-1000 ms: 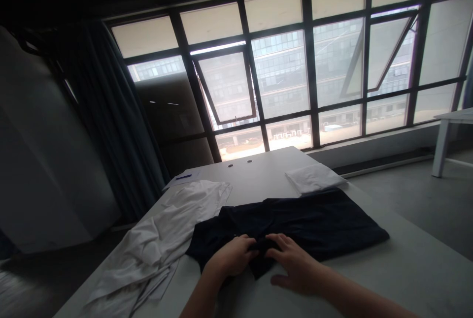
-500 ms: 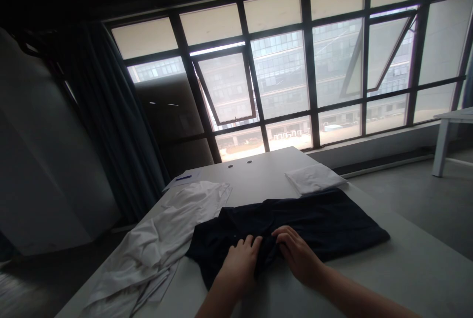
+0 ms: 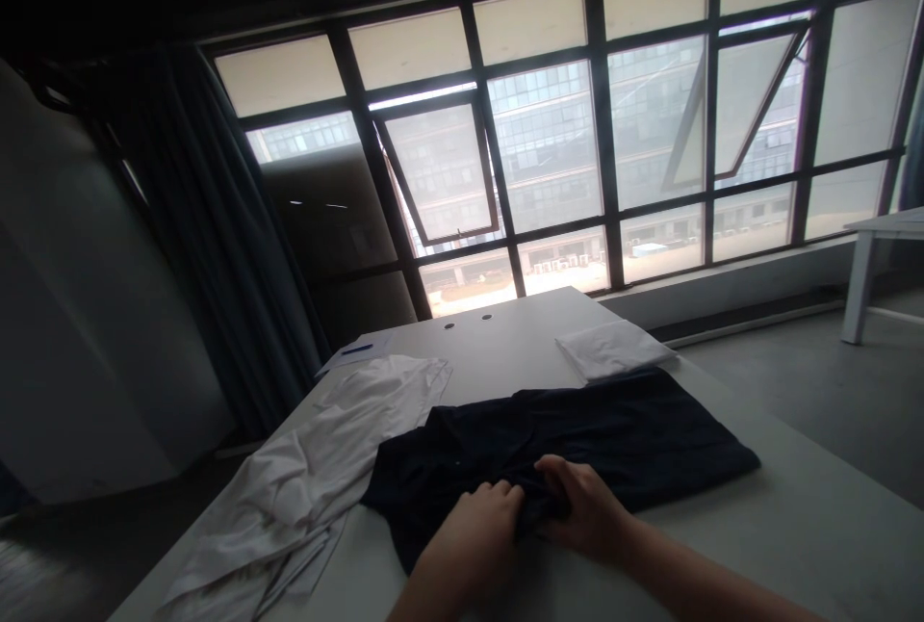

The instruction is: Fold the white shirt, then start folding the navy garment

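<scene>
A dark navy garment (image 3: 613, 429), which looks like a shirt, lies spread across the white table. My left hand (image 3: 480, 531) is closed at its near edge, the fingers curled into the dark cloth. Just to the right, my right hand (image 3: 588, 506) pinches the same cloth, thumb and forefinger bent around a fold. The two hands are close together but apart, and the cloth between them is bunched. Fingertips of both hands are partly hidden in the dark fabric.
Crumpled white cloth (image 3: 289, 487) lies along the table's left side. A folded white cloth (image 3: 613, 349) sits behind the navy garment. At the far left of the table (image 3: 505, 352) are paper and a pen (image 3: 357, 349). Another white table (image 3: 859, 285) stands at right, beyond the windows' sill.
My left hand's fingers have curled in and the hand has shifted slightly right and down. My right hand's fingers have closed further around the cloth. The garment stays nearly in place.
</scene>
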`<state>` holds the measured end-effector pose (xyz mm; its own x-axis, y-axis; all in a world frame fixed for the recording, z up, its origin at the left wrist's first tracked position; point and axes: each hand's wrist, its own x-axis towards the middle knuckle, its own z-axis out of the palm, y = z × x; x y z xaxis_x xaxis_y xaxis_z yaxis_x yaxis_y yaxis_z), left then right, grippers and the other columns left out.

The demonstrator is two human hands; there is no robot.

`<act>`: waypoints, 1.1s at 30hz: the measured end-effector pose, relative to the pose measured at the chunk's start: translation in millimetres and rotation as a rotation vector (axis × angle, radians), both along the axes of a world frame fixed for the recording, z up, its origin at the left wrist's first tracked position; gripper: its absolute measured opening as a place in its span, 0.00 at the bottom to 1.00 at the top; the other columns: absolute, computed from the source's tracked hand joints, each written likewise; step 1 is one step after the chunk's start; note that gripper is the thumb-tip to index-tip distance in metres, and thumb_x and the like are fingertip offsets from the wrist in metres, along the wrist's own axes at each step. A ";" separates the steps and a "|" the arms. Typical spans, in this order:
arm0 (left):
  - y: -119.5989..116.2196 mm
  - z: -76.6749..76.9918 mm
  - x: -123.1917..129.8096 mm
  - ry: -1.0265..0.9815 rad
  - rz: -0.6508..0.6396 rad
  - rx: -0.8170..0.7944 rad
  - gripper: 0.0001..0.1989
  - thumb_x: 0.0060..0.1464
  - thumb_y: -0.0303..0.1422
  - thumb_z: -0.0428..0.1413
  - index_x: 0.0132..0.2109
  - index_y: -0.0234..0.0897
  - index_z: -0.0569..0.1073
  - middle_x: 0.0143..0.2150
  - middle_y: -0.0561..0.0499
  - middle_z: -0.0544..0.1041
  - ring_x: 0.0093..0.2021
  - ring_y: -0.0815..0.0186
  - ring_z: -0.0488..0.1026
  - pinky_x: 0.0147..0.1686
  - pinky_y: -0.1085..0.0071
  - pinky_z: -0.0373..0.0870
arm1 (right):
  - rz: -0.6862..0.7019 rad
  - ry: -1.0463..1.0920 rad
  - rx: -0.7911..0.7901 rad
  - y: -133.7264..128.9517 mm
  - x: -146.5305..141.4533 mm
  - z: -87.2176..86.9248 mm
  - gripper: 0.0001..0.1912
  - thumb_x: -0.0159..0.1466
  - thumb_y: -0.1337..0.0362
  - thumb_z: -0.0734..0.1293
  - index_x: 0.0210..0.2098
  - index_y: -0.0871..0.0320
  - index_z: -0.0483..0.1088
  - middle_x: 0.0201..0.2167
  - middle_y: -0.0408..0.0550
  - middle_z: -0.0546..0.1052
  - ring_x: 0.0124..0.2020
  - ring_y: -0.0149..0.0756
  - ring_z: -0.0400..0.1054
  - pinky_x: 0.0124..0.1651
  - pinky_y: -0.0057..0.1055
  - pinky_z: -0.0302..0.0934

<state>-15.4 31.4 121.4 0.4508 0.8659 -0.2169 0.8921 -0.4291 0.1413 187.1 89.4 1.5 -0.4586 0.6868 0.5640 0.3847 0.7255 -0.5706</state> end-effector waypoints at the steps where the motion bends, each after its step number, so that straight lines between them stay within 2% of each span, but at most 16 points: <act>1: 0.6 2.8 -3.2 -0.031 0.006 -0.024 0.21 0.57 0.28 0.50 0.56 0.42 0.73 0.56 0.43 0.77 0.53 0.49 0.74 0.54 0.56 0.70 | 0.028 -0.027 0.016 -1.0 -0.8 3.5 0.33 0.53 0.51 0.77 0.54 0.55 0.67 0.38 0.46 0.75 0.35 0.39 0.70 0.41 0.34 0.65; 2: 1.5 6.2 -6.6 -0.066 0.009 -0.044 0.21 0.57 0.28 0.50 0.56 0.43 0.73 0.56 0.44 0.77 0.53 0.51 0.74 0.55 0.58 0.69 | 0.058 -0.054 0.037 -2.1 -1.6 7.0 0.34 0.50 0.52 0.78 0.53 0.55 0.68 0.42 0.49 0.75 0.41 0.42 0.70 0.46 0.37 0.66; 4: 3.9 13.9 -13.8 -0.131 0.018 -0.064 0.20 0.58 0.29 0.49 0.56 0.44 0.74 0.56 0.47 0.78 0.54 0.53 0.74 0.57 0.62 0.67 | 0.107 -0.103 0.068 -4.3 -3.2 12.7 0.27 0.52 0.57 0.77 0.50 0.54 0.71 0.49 0.52 0.74 0.49 0.47 0.69 0.54 0.42 0.64; 6: 6.2 21.6 -21.2 -0.175 0.042 -0.061 0.18 0.59 0.31 0.49 0.55 0.46 0.74 0.55 0.49 0.78 0.54 0.55 0.75 0.57 0.64 0.67 | 0.128 -0.114 0.075 -5.1 -4.0 15.3 0.15 0.58 0.65 0.71 0.46 0.54 0.73 0.49 0.52 0.75 0.51 0.46 0.68 0.56 0.42 0.63; 7: 7.0 24.8 -25.0 -0.187 0.057 -0.053 0.17 0.59 0.33 0.50 0.54 0.46 0.75 0.54 0.49 0.79 0.54 0.55 0.75 0.57 0.65 0.67 | 0.132 -0.098 0.069 -4.9 -4.0 15.2 0.13 0.59 0.69 0.68 0.44 0.54 0.73 0.49 0.52 0.76 0.50 0.44 0.69 0.56 0.42 0.63; 10: 8.1 29.5 -35.8 -0.161 0.078 -0.030 0.17 0.55 0.36 0.56 0.52 0.45 0.75 0.52 0.48 0.80 0.52 0.53 0.76 0.53 0.65 0.70 | 0.158 0.017 0.021 -2.3 -2.4 11.3 0.22 0.51 0.75 0.63 0.45 0.54 0.72 0.46 0.51 0.77 0.49 0.43 0.71 0.54 0.40 0.65; 13: 9.7 26.8 -43.5 -0.063 0.106 -0.044 0.15 0.50 0.30 0.57 0.46 0.43 0.76 0.47 0.47 0.81 0.48 0.52 0.78 0.46 0.65 0.73 | 0.139 0.126 -0.043 0.4 -0.2 5.3 0.29 0.47 0.75 0.60 0.47 0.53 0.70 0.44 0.49 0.78 0.47 0.43 0.73 0.53 0.38 0.66; 17: 15.8 21.5 -50.4 0.018 0.187 -0.009 0.18 0.50 0.24 0.52 0.47 0.41 0.77 0.48 0.44 0.82 0.49 0.51 0.79 0.48 0.63 0.72 | 0.064 0.148 -0.072 1.7 1.4 -0.3 0.29 0.47 0.74 0.59 0.48 0.53 0.70 0.43 0.49 0.79 0.45 0.43 0.74 0.51 0.37 0.66; 21: 24.4 22.9 -62.9 -0.010 0.228 0.062 0.17 0.58 0.25 0.46 0.49 0.39 0.75 0.46 0.43 0.82 0.47 0.54 0.79 0.46 0.65 0.70 | 0.017 0.136 -0.077 2.3 1.2 -1.2 0.25 0.49 0.74 0.60 0.46 0.53 0.70 0.39 0.47 0.80 0.40 0.42 0.75 0.45 0.35 0.66; 24: 30.3 24.8 -74.7 -0.020 0.242 0.063 0.14 0.65 0.29 0.43 0.46 0.39 0.74 0.44 0.43 0.82 0.44 0.56 0.79 0.44 0.66 0.70 | -0.004 0.112 -0.103 2.7 0.4 0.7 0.22 0.51 0.74 0.61 0.44 0.53 0.70 0.36 0.45 0.80 0.36 0.40 0.74 0.41 0.32 0.64; 29: 34.4 19.8 -84.1 -0.004 0.283 0.022 0.09 0.64 0.35 0.49 0.42 0.40 0.74 0.43 0.46 0.82 0.43 0.56 0.79 0.41 0.67 0.69 | -0.018 0.056 -0.145 1.3 -0.4 4.8 0.20 0.49 0.75 0.62 0.40 0.53 0.71 0.31 0.41 0.78 0.31 0.36 0.72 0.37 0.29 0.60; 31: 32.9 17.0 -81.9 0.003 0.287 0.008 0.08 0.59 0.37 0.55 0.42 0.41 0.74 0.42 0.47 0.81 0.42 0.55 0.79 0.39 0.67 0.69 | -0.023 0.046 -0.151 0.3 -0.5 6.3 0.20 0.48 0.75 0.62 0.40 0.53 0.71 0.30 0.39 0.78 0.30 0.35 0.71 0.36 0.28 0.59; 33: 29.6 15.4 -76.1 -0.007 0.256 -0.014 0.15 0.51 0.39 0.62 0.45 0.42 0.75 0.43 0.48 0.81 0.43 0.54 0.78 0.39 0.68 0.70 | -0.020 0.040 -0.159 -0.7 -0.6 7.8 0.21 0.48 0.75 0.62 0.40 0.53 0.71 0.29 0.38 0.77 0.29 0.34 0.69 0.35 0.28 0.58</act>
